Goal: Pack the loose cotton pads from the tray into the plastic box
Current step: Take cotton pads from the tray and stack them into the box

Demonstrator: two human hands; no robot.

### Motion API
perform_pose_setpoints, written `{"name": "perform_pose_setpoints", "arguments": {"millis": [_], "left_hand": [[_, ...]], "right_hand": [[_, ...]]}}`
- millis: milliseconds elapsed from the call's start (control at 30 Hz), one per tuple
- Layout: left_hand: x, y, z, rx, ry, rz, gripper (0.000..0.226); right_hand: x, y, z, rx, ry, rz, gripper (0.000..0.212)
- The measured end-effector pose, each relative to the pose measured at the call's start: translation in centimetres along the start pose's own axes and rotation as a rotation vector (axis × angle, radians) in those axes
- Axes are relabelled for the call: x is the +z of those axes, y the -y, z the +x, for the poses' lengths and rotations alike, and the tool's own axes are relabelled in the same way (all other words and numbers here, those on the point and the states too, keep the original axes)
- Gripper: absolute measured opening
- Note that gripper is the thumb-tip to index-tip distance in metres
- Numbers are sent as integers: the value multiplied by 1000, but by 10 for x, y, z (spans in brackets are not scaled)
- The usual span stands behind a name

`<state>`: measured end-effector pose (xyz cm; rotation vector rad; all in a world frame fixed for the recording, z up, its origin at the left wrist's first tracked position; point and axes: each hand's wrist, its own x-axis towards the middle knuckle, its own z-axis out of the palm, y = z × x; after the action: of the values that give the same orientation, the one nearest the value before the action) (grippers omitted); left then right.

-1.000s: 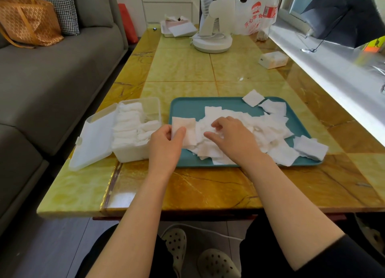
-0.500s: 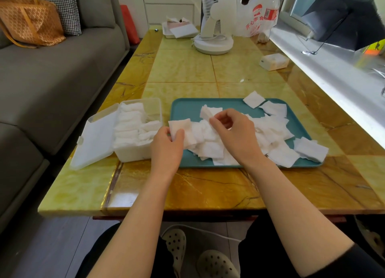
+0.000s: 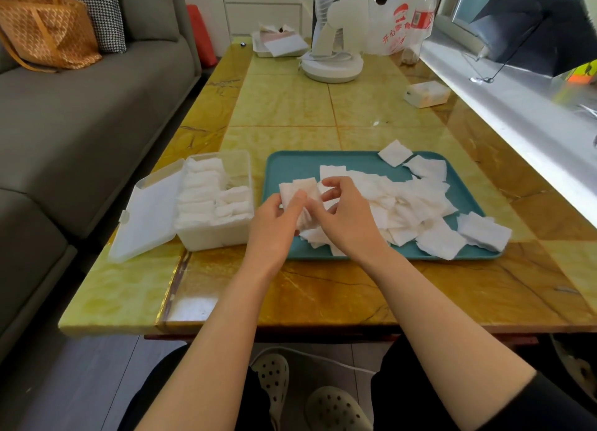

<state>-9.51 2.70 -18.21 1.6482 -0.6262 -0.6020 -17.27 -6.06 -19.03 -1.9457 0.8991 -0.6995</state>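
A teal tray (image 3: pixel 297 166) on the marble table carries a heap of loose white cotton pads (image 3: pixel 416 201). To its left stands a clear plastic box (image 3: pixel 223 233) with its lid (image 3: pixel 145 217) flipped open; stacked pads fill much of it. My left hand (image 3: pixel 274 227) grips a small stack of cotton pads (image 3: pixel 298 188) over the tray's left end, thumb on top. My right hand (image 3: pixel 349 217) is right beside it, fingers curled at the stack's right edge, touching the pads.
A white fan (image 3: pixel 329 43), a plastic bag (image 3: pixel 400 20), a small white box (image 3: pixel 426 93) and a flat dish with papers (image 3: pixel 277 44) stand at the table's far end. A grey sofa (image 3: pixel 80 114) runs along the left, a white sill (image 3: pixel 517 114) along the right.
My right hand lifted from the heap and moved left to meet the left hand. The stack in my left hand has grown and sits a little higher.
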Motion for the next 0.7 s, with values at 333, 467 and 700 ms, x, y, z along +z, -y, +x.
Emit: {"name": "perform_pose_setpoints", "arguments": {"millis": [333, 467, 700], "left_hand": [[-3, 3, 3, 1, -68, -23, 25], [-5, 4, 5, -27, -113, -5, 24], [0, 1, 1, 14, -35, 33, 27]], "right_hand": [[-10, 1, 5, 9, -84, 61, 13], [-19, 7, 7, 35, -71, 243, 12], [-15, 6, 5, -19, 84, 134, 11]]}}
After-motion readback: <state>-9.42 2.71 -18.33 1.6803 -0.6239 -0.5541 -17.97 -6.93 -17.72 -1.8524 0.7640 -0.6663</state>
